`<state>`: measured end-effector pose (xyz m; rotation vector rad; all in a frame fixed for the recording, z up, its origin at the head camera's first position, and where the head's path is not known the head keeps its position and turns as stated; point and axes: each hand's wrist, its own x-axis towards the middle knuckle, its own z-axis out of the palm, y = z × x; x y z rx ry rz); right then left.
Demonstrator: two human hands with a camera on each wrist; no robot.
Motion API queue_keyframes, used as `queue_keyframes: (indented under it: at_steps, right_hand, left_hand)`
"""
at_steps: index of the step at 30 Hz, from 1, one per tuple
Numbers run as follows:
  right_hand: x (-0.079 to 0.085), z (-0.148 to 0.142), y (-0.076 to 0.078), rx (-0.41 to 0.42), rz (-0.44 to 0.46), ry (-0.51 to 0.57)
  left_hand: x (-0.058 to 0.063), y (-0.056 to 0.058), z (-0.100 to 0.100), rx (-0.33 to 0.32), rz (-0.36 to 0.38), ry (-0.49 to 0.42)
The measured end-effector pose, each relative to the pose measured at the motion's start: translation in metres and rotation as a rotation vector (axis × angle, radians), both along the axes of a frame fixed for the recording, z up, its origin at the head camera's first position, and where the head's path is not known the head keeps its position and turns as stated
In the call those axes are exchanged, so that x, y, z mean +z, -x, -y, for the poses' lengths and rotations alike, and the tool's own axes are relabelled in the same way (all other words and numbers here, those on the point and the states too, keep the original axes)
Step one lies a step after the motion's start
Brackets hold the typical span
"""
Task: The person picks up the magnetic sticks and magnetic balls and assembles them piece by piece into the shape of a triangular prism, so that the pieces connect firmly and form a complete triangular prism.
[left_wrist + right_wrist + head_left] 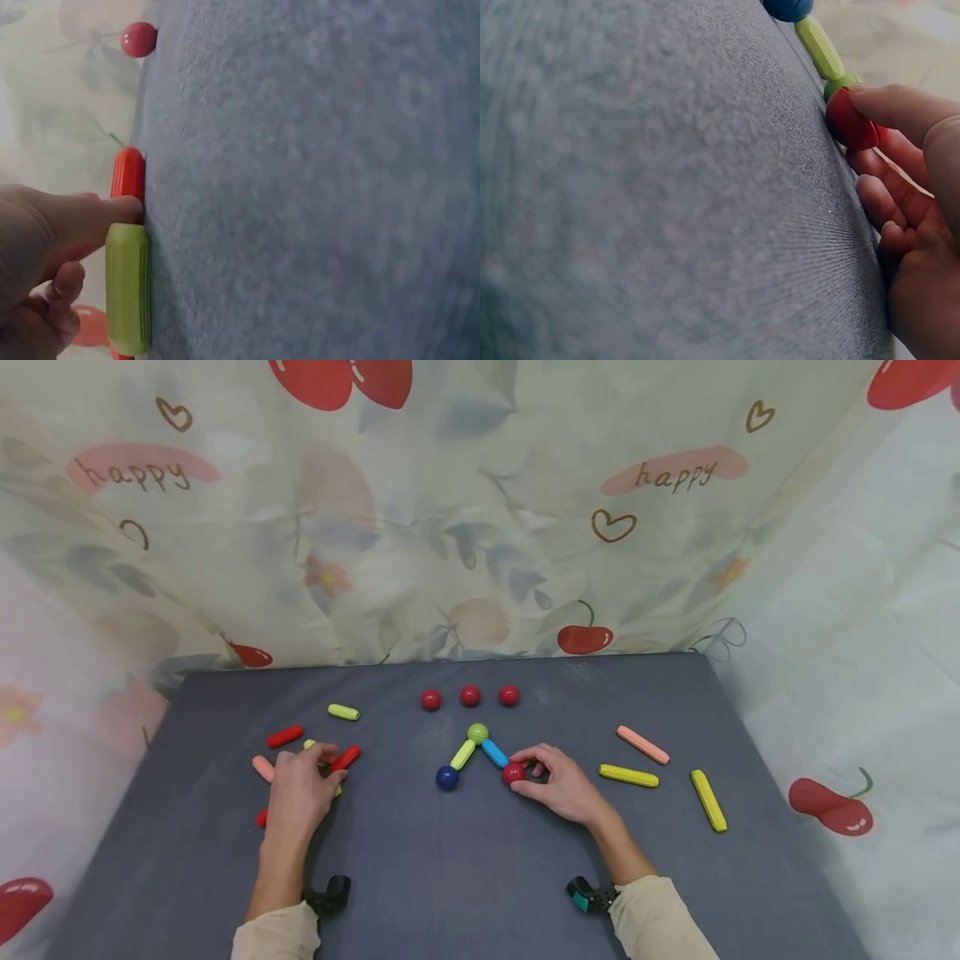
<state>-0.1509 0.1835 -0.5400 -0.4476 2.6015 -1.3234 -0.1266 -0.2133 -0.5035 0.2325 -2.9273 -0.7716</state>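
In the head view, my right hand (558, 785) pinches a red ball (513, 773) between thumb and fingers. This ball sits at the lower end of a blue rod (495, 753), whose upper end meets a green ball (477, 733). From there a yellow-green rod (463, 754) slopes down to a dark blue ball (447, 778), making an upside-down V. My left hand (300, 785) is over a group of short rods, thumb and finger at the near end of a red rod (129, 174). Beside the thumb lies a yellow-green rod (128, 289); the hand partly hides others.
Three red balls (470, 696) stand in a row at the back. Two yellow rods (628, 776) and a salmon rod (642, 744) lie to the right. Left lie a red rod (285, 737) and a yellow-green rod (343, 712). A patterned curtain (450, 527) borders the dark table (450, 877).
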Motion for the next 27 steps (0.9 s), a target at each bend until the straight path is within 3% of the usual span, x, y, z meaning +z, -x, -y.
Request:
queue_keyframes:
  at_steps: [3, 6, 10, 14, 16, 22, 27]
  right_hand:
    - [-0.002, 0.0, 0.0, 0.008, -0.004, -0.003]
    - [-0.002, 0.0, 0.0, 0.004, -0.007, 0.0]
    - [-0.001, 0.0, -0.001, -0.008, -0.006, 0.002]
    - [-0.002, 0.001, 0.0, -0.005, -0.009, -0.001]
    - [-0.003, 0.002, 0.001, -0.005, -0.011, -0.004]
    - [-0.002, 0.003, 0.0, -0.004, -0.007, 0.002]
    - [-0.002, 0.001, 0.0, -0.015, -0.005, 0.003]
  left_hand:
    - [0.001, 0.0, -0.005, -0.036, 0.0, -0.01]
    - [0.009, 0.0, -0.023, -0.084, -0.029, -0.086]
    - [0.017, -0.003, -0.072, -0.187, -0.04, -0.215]
    - [0.013, -0.005, -0.118, -0.273, -0.049, -0.251]
    - [0.008, -0.004, -0.133, -0.319, -0.065, -0.216]
    - [-0.001, -0.001, -0.155, -0.426, -0.151, 0.016]
    - [-0.004, 0.002, -0.16, -0.459, -0.197, 0.034]
